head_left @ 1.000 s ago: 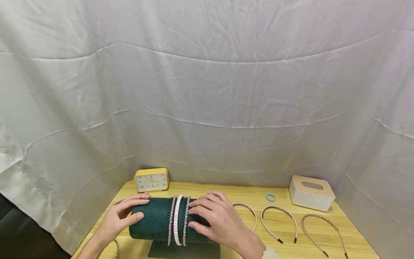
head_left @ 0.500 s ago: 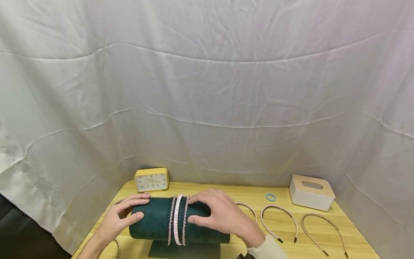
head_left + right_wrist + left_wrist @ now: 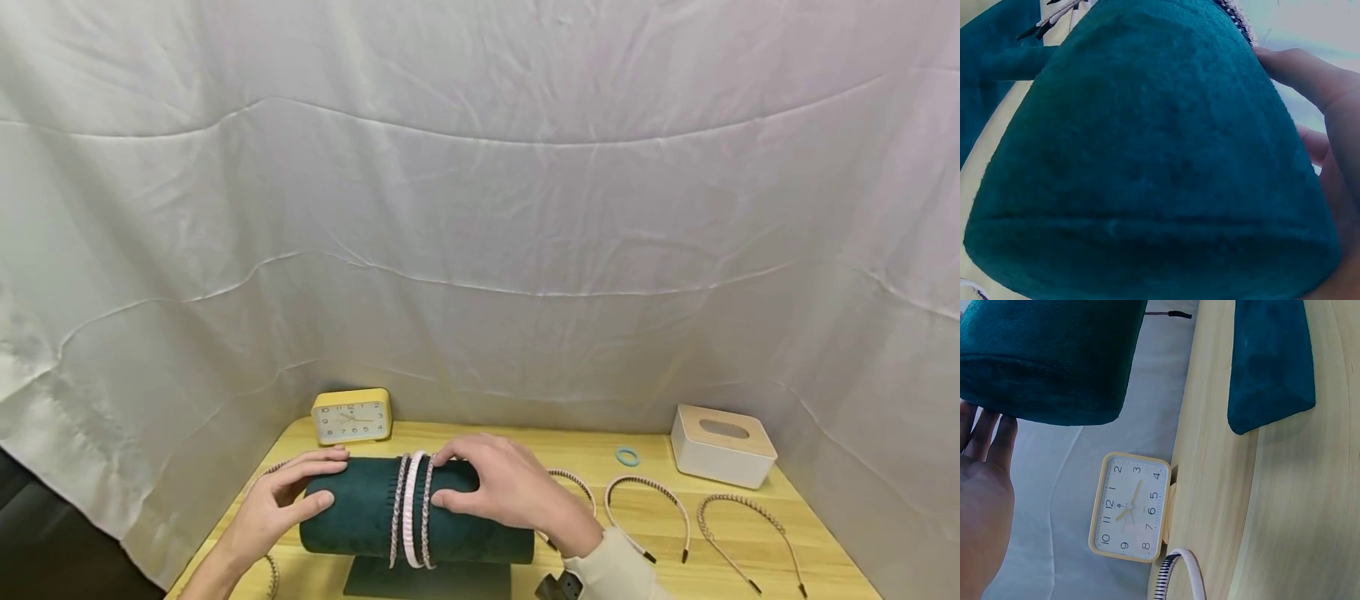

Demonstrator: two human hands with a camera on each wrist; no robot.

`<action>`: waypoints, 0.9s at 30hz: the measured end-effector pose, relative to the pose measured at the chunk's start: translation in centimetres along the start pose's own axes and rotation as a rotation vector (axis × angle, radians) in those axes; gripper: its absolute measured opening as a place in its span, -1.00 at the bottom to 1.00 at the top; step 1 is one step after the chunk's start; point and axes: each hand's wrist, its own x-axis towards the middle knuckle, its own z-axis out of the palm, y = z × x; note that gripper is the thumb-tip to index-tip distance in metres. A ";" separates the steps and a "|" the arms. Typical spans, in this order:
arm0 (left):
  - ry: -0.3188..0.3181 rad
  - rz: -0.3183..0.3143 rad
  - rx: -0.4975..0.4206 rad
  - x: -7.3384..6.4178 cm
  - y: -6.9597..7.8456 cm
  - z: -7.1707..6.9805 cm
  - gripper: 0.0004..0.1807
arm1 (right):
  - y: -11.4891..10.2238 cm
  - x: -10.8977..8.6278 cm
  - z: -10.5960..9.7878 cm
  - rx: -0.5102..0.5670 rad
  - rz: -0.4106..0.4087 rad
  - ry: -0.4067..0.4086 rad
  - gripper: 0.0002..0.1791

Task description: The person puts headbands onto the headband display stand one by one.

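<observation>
A dark green velvet headband roll (image 3: 356, 521) stands on its base (image 3: 427, 581). Three headbands circle its middle: a braided one (image 3: 397, 508), a pink-white one (image 3: 408, 517) and another braided one (image 3: 426, 525) to the right. My left hand (image 3: 262, 510) rests on the roll's left end, thumb in front, fingers over the top. The index finger and thumb of my right hand (image 3: 513, 493) touch the right braided headband, apart from each other along its edge. In the right wrist view, the thumb (image 3: 1304, 72) lies by the roll's side; other fingers are partly hidden behind it.
Headbands lie on the wooden table (image 3: 480, 440) to the right, including a pale one (image 3: 609, 517) and a twisted one (image 3: 750, 502). A yellow clock (image 3: 351, 417), a blue ring (image 3: 627, 457) and a tissue box (image 3: 723, 450) stand or lie toward the back. Another headband (image 3: 272, 577) is behind the left arm.
My right hand has drawn its fingers in so that index finger and thumb are at the right braided headband, which has shifted slightly left toward the pink-white one. My left hand has stayed put.
</observation>
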 end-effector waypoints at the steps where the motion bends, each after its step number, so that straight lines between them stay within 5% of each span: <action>1: 0.000 0.000 0.001 0.0 0.0 0.0 -0.55 | -0.1 0.0 0.0 -0.005 -0.004 0.000 -0.59; 17: 0.000 -0.002 0.013 0.1 0.1 0.1 -0.55 | 0.6 -0.4 -0.1 0.009 0.022 0.029 -0.62; 27: 0.003 -0.005 0.013 0.0 0.1 0.0 -0.56 | 3.7 -1.6 -0.5 0.407 -0.113 0.087 -0.78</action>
